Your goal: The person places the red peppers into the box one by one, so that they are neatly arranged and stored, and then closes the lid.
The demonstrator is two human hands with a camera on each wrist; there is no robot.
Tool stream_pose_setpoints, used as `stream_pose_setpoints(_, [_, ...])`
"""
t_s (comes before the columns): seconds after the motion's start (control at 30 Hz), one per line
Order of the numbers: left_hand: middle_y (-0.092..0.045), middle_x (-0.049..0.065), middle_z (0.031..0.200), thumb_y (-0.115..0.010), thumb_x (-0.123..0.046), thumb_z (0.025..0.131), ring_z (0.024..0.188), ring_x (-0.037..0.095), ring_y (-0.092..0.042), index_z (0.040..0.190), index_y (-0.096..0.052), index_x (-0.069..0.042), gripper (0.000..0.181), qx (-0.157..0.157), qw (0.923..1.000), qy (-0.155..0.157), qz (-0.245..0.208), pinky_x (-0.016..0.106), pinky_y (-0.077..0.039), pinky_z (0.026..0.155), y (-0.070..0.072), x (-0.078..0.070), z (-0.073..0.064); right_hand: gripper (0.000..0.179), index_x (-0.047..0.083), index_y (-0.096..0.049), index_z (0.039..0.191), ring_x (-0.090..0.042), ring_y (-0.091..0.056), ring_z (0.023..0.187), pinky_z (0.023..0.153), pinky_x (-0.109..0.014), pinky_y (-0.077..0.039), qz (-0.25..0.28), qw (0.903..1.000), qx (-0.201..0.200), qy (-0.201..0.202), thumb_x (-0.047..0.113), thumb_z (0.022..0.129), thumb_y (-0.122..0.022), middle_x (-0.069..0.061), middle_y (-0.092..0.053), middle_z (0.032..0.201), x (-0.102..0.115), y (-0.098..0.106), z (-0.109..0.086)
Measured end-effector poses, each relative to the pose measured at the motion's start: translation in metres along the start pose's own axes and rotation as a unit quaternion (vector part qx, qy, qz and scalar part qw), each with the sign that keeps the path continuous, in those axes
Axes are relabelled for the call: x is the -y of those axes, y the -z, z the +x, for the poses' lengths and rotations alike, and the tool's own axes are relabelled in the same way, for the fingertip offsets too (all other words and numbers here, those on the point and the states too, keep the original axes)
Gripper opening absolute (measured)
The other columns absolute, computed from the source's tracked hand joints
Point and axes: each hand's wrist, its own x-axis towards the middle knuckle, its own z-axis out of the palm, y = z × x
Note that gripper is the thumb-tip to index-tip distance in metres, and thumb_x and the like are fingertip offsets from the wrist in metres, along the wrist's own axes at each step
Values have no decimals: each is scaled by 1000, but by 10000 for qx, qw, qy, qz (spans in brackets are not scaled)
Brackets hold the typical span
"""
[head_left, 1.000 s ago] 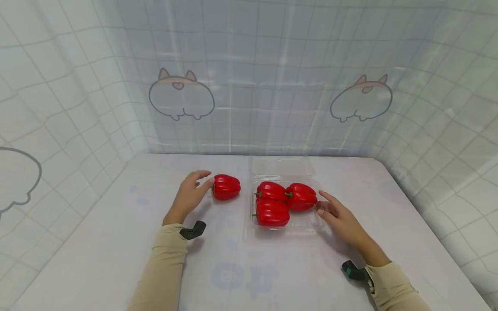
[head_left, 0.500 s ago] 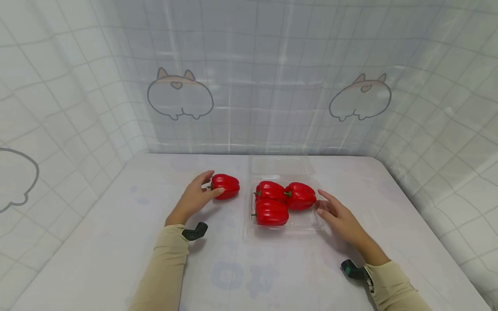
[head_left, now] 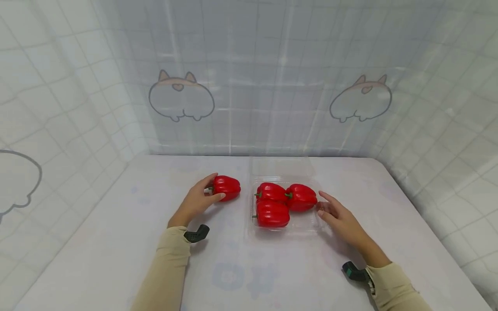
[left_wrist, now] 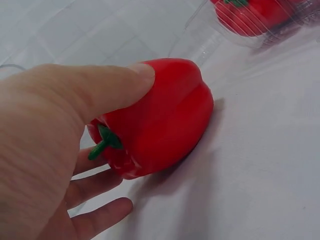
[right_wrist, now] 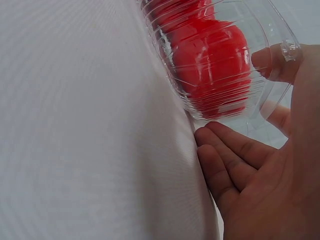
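Observation:
Several red bell peppers with green stems lie on the white table. My left hand (head_left: 197,200) grips one bell pepper (head_left: 227,188) at its stem end. Its thumb (left_wrist: 115,85) presses the upper side while other fingers reach past the stem, partly hidden. To the right stands a hinged clear plastic container (head_left: 305,222) with three bell peppers (head_left: 272,214) inside. My right hand (head_left: 342,218) holds the container's right edge. In the right wrist view the thumb (right_wrist: 272,62) is at the rim, and the other fingers (right_wrist: 235,147) lie low beside the wall.
The container's transparent lid (head_left: 281,166) lies back toward the rear edge of the table (head_left: 233,280). A white gridded curtain (head_left: 249,77) closes off the back and both sides. A small black device (head_left: 197,233) is on the left wrist, another device (head_left: 353,271) on the right.
My left hand has moved slightly right and its thumb has come forward onto the near side of the lone bell pepper. The right hand and container have stayed put.

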Motion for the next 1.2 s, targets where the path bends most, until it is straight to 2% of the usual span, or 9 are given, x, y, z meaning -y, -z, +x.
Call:
stream_pose_setpoints(0.1, [-47,7,147,-79,-35,86,132,30,-44,156,-36,-24,82,-83,10000,30,-21,49,-49,101,-1,2,1,65,19,-30,158,-38,-53,129,100,-55,-47,-22,10000,-18,-38,27,102,-60,-19,-54,142,-1,-3,0])
stream_pose_setpoints(0.33, [-46,9,148,-78,-39,86,132,32,-45,155,-35,-24,82,-263,9987,363,-258,49,-53,94,-6,5,-1,66,21,-29,158,-38,-53,130,99,-54,-48,-169,9998,26,-131,30,101,-60,-18,-55,141,-1,1,-3])
stream_pose_setpoints(0.5, [-48,9,144,-74,-42,90,131,32,-45,153,-36,-23,76,-532,9955,249,-747,51,-52,94,1,-2,-2,65,21,-29,158,-38,-52,130,99,-54,-47,-155,9999,-28,-42,28,102,-60,-19,-55,142,-1,2,-2])
stream_pose_setpoints(0.6, [-45,10,145,-72,-40,92,131,31,-46,153,-34,-20,74,-520,9865,166,-1544,48,-52,97,6,-7,-2,65,20,-29,158,-39,-52,130,99,-54,-48,-141,9999,-13,-59,29,101,-60,-20,-54,142,-2,0,-1])
stream_pose_setpoints(0.7, [-41,12,147,-72,-31,94,132,32,-46,154,-30,-15,75,-551,9692,101,-2398,43,-52,97,10,-16,-1,66,20,-28,159,-38,-51,131,99,-53,-48,-157,9999,-6,-60,30,102,-60,-19,-53,143,-3,-2,2])
stream_pose_setpoints(0.77, [-40,10,148,-72,-28,94,132,31,-44,154,-29,-15,75,-615,9599,43,-2735,41,-52,96,12,-23,1,66,22,-29,159,-38,-51,132,100,-54,-47,-153,9999,-50,-63,31,101,-60,-18,-53,143,-2,-1,5])
stream_pose_setpoints(0.9, [-39,10,149,-72,-28,94,134,31,-42,154,-26,-13,77,-594,9485,-135,-3110,41,-50,100,13,-34,3,66,22,-28,159,-39,-51,132,100,-56,-46,-156,9998,-107,-55,31,101,-60,-18,-53,143,-1,1,8])
stream_pose_setpoints(1.0, [-39,9,150,-73,-30,94,134,29,-42,154,-23,-14,80,-512,9421,-123,-3311,41,-48,102,10,-39,2,66,21,-29,159,-39,-51,131,100,-56,-46,-122,9999,-80,-24,30,101,-60,-20,-54,142,-1,1,6])
stream_pose_setpoints(1.2, [-41,9,148,-70,-26,95,133,29,-43,153,-24,-17,75,-400,9305,-210,-3634,36,-51,98,0,-47,-4,65,19,-29,158,-38,-52,130,99,-54,-47,-73,10000,-8,13,29,102,-60,-19,-55,142,-4,-1,1])
